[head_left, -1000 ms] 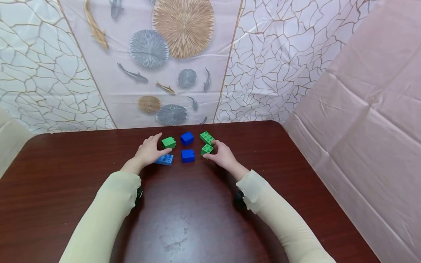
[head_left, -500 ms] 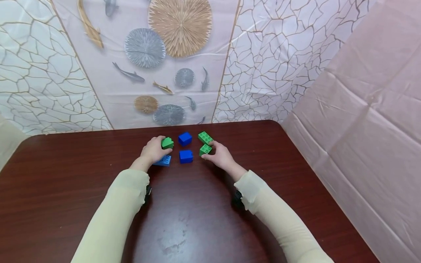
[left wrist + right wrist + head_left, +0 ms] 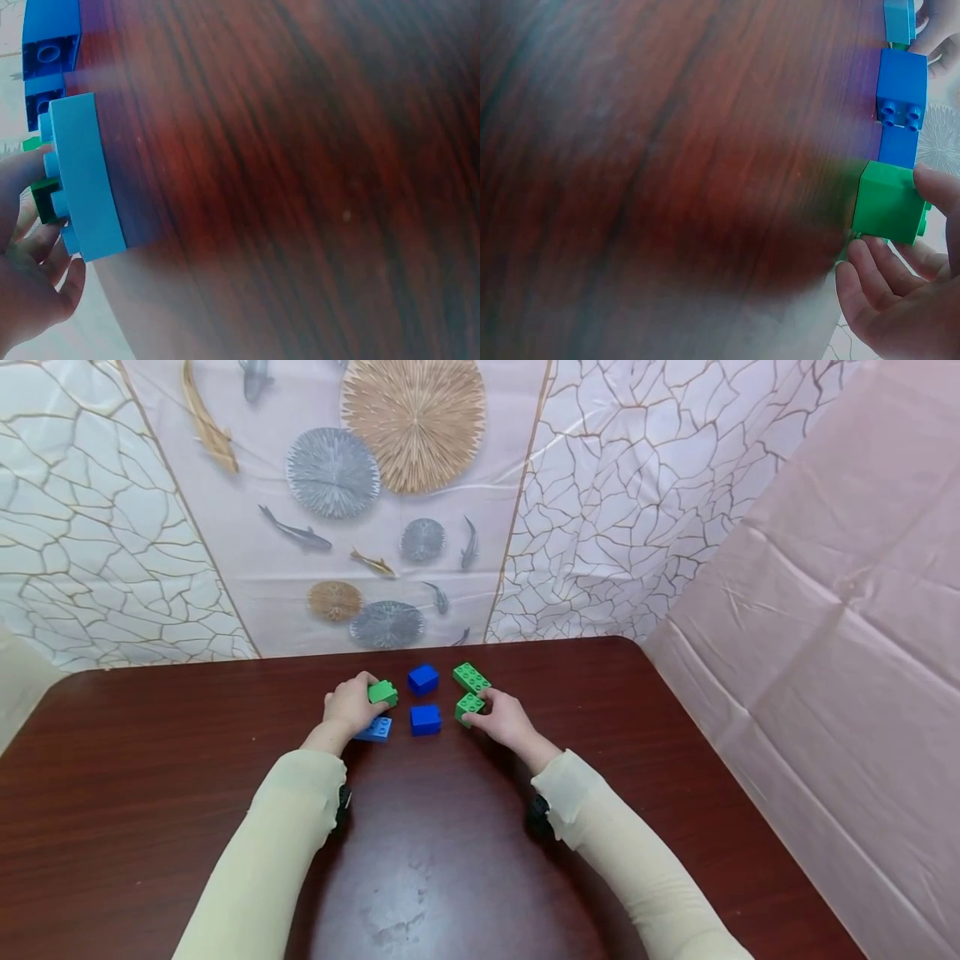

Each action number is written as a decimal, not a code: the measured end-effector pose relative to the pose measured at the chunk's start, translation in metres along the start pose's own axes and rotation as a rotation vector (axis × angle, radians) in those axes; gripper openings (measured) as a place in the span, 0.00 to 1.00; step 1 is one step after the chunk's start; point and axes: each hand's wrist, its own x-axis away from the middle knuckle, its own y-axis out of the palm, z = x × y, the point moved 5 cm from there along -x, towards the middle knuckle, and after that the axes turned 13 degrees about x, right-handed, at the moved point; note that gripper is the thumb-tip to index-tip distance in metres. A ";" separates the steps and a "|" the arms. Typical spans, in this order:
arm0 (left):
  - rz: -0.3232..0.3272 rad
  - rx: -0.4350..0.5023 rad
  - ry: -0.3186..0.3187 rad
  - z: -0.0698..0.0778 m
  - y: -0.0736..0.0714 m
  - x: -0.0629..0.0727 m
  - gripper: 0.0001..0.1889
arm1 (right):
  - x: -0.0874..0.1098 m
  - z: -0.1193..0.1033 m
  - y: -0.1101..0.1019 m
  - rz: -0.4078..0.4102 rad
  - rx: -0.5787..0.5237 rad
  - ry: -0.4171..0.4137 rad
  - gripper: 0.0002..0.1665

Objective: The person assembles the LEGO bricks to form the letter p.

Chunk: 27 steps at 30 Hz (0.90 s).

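My left hand (image 3: pixel 349 703) grips a green toy building block (image 3: pixel 382 693), thumb on the near side and fingers behind it. Just in front of that hand lies a light blue brick (image 3: pixel 375 729), which partly hides the green block in the left wrist view. On the right, my right hand (image 3: pixel 507 720) pinches a square green building block (image 3: pixel 469 707) with its studs facing up; the right wrist view shows the thumb and fingers on either side of this block (image 3: pixel 889 202). A longer green brick (image 3: pixel 471 677) lies right behind it.
Two dark blue blocks, one farther back (image 3: pixel 423 679) and one nearer (image 3: pixel 425 720), lie on their sides between the hands. The dark brown table (image 3: pixel 420 860) ends at the back against a patterned cloth (image 3: pixel 420 539). Pale cloth (image 3: pixel 847 635) hangs along the right side.
My left hand has moved in to the right and its thumb and fingers have closed around the green block. My right hand stays at the square green block.
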 end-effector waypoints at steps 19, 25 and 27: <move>0.060 0.216 0.153 0.008 -0.023 0.015 0.23 | -0.001 0.000 0.002 -0.001 0.033 -0.001 0.29; 0.074 0.264 0.208 0.014 -0.027 0.026 0.22 | 0.000 -0.003 0.001 -0.006 0.029 -0.007 0.29; 0.071 0.278 0.227 0.017 -0.028 0.030 0.22 | 0.001 -0.004 0.001 -0.010 0.029 -0.006 0.29</move>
